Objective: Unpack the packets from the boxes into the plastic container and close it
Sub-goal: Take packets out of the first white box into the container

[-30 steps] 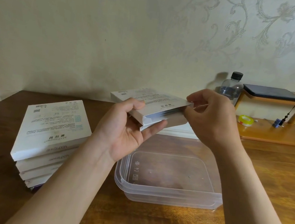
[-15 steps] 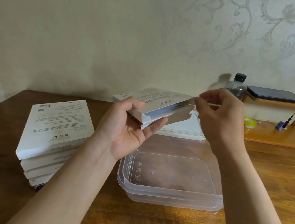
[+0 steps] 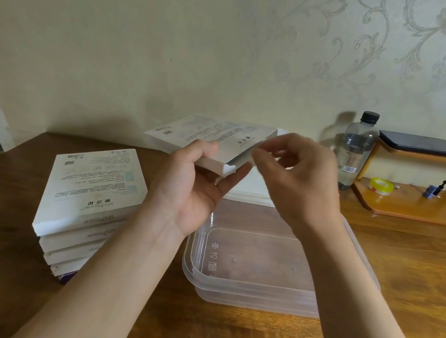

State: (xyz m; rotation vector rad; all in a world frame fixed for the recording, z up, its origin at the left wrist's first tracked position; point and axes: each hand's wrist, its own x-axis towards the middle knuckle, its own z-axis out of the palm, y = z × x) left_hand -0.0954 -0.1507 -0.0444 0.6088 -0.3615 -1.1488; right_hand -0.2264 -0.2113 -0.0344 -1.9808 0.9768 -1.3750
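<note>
Early yet: the container point(image 3: 256, 286) is empty, and the stack point(image 3: 93, 188) near the table's point(image 3: 401, 279) left edge waits. The left hand point(image 3: 193, 190) grips an opened box point(image 3: 206, 135). The right hand point(image 3: 295, 179) curls at its flap, hold unclear.

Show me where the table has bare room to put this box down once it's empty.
The table is bare right of the plastic container, in front of the wooden shelf, and along the near edge before the container. Left is crowded: the stack of boxes sits close beside the container.
</note>
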